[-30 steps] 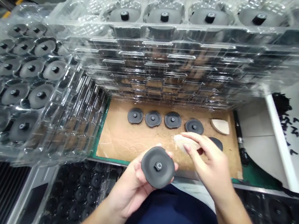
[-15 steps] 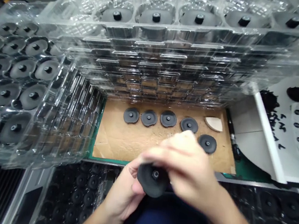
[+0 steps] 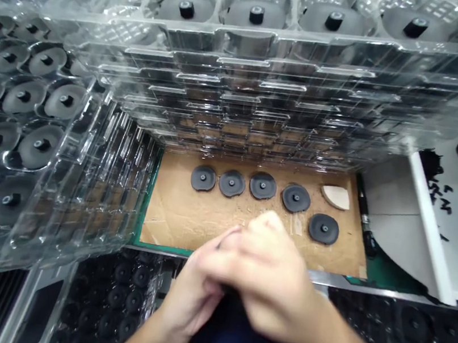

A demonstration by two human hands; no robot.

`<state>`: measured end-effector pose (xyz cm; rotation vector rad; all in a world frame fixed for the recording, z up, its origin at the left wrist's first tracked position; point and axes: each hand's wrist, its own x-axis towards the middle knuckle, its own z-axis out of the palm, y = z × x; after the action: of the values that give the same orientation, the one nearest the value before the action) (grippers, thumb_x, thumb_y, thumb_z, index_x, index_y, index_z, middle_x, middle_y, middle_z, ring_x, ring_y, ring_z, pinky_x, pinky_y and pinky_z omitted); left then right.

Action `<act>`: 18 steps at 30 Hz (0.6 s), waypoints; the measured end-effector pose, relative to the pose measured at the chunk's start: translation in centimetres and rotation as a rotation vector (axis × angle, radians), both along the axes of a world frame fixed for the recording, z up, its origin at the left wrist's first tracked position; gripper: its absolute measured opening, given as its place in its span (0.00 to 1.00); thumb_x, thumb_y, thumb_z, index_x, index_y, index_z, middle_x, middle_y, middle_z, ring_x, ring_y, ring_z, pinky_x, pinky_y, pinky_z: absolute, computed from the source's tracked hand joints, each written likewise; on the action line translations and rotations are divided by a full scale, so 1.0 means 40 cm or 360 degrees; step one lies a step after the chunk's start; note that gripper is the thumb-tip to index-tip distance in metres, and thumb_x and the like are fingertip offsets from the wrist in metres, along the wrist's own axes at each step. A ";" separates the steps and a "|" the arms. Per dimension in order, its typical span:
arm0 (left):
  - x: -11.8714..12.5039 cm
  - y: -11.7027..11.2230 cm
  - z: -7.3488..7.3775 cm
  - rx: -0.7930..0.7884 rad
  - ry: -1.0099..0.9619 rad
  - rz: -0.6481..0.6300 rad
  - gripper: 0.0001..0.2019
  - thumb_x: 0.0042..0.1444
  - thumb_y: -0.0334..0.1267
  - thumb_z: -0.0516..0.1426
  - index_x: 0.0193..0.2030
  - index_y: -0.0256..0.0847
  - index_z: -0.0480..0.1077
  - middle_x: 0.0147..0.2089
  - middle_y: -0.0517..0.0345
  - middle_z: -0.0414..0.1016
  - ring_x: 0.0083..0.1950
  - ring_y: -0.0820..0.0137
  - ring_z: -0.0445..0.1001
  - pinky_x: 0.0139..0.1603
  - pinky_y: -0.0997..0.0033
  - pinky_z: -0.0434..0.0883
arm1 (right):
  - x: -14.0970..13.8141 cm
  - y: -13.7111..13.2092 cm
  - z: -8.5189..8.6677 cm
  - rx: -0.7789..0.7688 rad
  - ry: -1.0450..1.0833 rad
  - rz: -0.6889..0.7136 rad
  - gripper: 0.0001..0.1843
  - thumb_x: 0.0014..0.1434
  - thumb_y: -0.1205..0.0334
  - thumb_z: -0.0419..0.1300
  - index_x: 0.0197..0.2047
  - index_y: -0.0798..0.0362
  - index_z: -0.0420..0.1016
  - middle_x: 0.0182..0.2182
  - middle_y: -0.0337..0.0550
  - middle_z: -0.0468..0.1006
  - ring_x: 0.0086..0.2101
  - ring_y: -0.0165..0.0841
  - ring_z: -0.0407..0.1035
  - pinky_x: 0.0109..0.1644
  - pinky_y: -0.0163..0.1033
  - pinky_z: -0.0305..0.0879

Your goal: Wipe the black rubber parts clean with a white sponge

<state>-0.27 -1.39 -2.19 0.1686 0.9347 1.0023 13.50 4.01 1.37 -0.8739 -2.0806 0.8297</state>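
The left hand [image 3: 191, 295] and right hand [image 3: 269, 278] are pressing together with fingers curled, the right folding over the left; a dark edge [image 3: 228, 289] is showing between them, too blurred to identify, so what they have hold of cannot be told. A round black rubber disc with a central stud [image 3: 323, 229] is lying at 1 o'clock from the hands on a tan cardboard sheet [image 3: 186, 228], with a row of four matching discs [image 3: 262, 185] at 12 o'clock.

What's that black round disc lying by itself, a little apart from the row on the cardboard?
It's a round, dark grey-black disc with a matte, rubber-like look and a small raised hub at its center. It lies flat on brown cardboard, just below the right end of a row of four similar discs. Only the cardboard appears to touch it.
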 end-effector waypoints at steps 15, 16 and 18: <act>-0.026 0.076 -0.007 -0.0132 -0.0159 0.0284 0.26 0.39 0.43 0.68 0.48 0.43 0.74 0.49 0.52 0.77 0.48 0.63 0.76 0.50 0.67 0.73 | 0.001 0.001 -0.123 -0.0675 -0.0057 -0.0846 0.13 0.61 0.60 0.55 0.46 0.50 0.76 0.42 0.46 0.80 0.40 0.36 0.75 0.40 0.39 0.72; -0.026 0.079 -0.007 -0.0110 -0.0154 0.0274 0.25 0.40 0.43 0.68 0.48 0.43 0.74 0.49 0.52 0.77 0.49 0.64 0.75 0.50 0.69 0.72 | -0.012 0.013 -0.085 -0.0569 0.0014 -0.0841 0.13 0.61 0.62 0.54 0.48 0.50 0.75 0.44 0.46 0.79 0.42 0.36 0.74 0.42 0.40 0.71; -0.029 0.081 -0.009 -0.0091 -0.0161 0.0227 0.24 0.43 0.41 0.67 0.50 0.44 0.73 0.51 0.52 0.76 0.51 0.65 0.74 0.53 0.69 0.70 | -0.036 0.024 -0.022 -0.0322 0.0087 -0.0648 0.13 0.62 0.66 0.53 0.48 0.51 0.73 0.42 0.45 0.80 0.41 0.35 0.73 0.44 0.40 0.70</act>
<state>-1.42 1.85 -2.56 0.0030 0.8910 1.1040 12.05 4.96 0.49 -1.3144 -1.7064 0.8355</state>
